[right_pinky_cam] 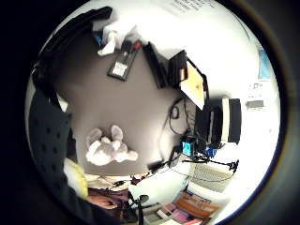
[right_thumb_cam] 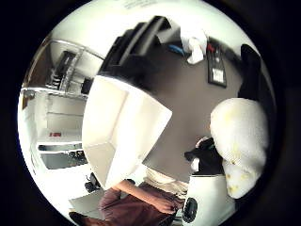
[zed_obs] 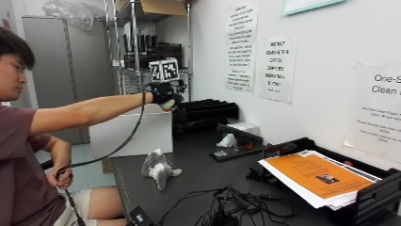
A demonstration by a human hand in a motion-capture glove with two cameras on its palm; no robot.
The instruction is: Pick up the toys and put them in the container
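Note:
My gloved right hand (zed_obs: pixel 163 93) is held out above the far edge of the white container (zed_obs: pixel 132 134), which stands at the table's left end. The fingers curl round a white toy with yellow spots (zed_obs: pixel 168 105). That toy (right_thumb_cam: pixel 240 141) fills one side of the thumb side palm view, with the open white container (right_thumb_cam: pixel 122 127) below the palm. A grey plush bunny (zed_obs: pixel 159 169) lies on the dark table in front of the container, away from the hand. The little finger side view also shows the bunny (right_pinky_cam: pixel 110 147) on the table.
Black paper trays (zed_obs: pixel 204 110) stand against the wall behind the container. A black stapler-like tool (zed_obs: pixel 235 148) and a crumpled tissue (zed_obs: pixel 227 140) lie mid-table. A tray with orange paper (zed_obs: pixel 316 176) and tangled cables (zed_obs: pixel 232 207) sit at the near right. A metal shelf (zed_obs: pixel 125 56) stands behind.

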